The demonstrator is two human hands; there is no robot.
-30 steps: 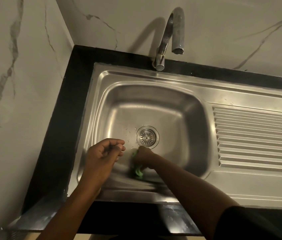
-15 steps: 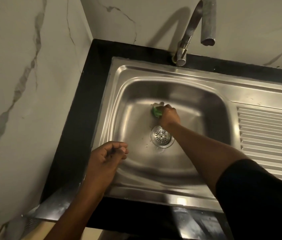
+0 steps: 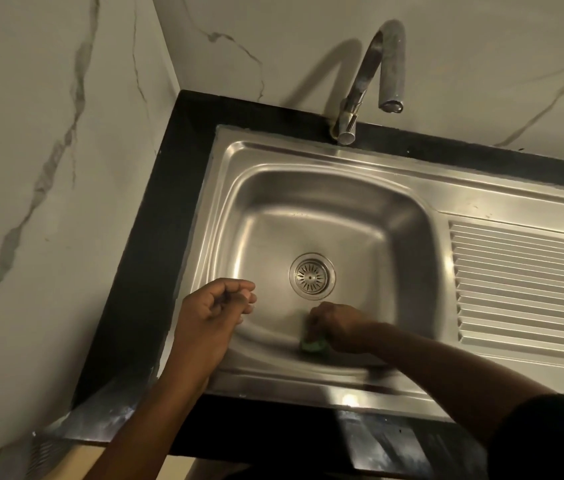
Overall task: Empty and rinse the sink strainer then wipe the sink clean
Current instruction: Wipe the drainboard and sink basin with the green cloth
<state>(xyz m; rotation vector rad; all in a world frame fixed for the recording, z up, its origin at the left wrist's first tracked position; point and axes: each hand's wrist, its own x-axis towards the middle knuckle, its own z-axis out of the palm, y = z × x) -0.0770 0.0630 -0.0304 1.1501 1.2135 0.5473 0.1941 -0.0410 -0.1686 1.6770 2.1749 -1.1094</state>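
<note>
A stainless steel sink [image 3: 311,188] fills the middle of the view, with the round metal strainer [image 3: 311,276] seated in its drain. My right hand [image 3: 337,325] grips a green scrub pad [image 3: 311,344] and presses it on the basin's near wall, just below the strainer. My left hand [image 3: 213,311] hovers over the basin's near left corner with its fingers curled and holds nothing. Motion blur smears the pad and the right hand.
A chrome tap [image 3: 374,81] arches over the back rim; no water runs from it. A ribbed drainboard [image 3: 526,289] lies to the right of the basin. A black counter [image 3: 156,244] frames the sink, with marble walls [image 3: 48,150] at left and behind.
My right hand has swept the green pad from the basin's far side, behind the strainer, back to the near wall. My left hand keeps its curled pose at the near left.
</note>
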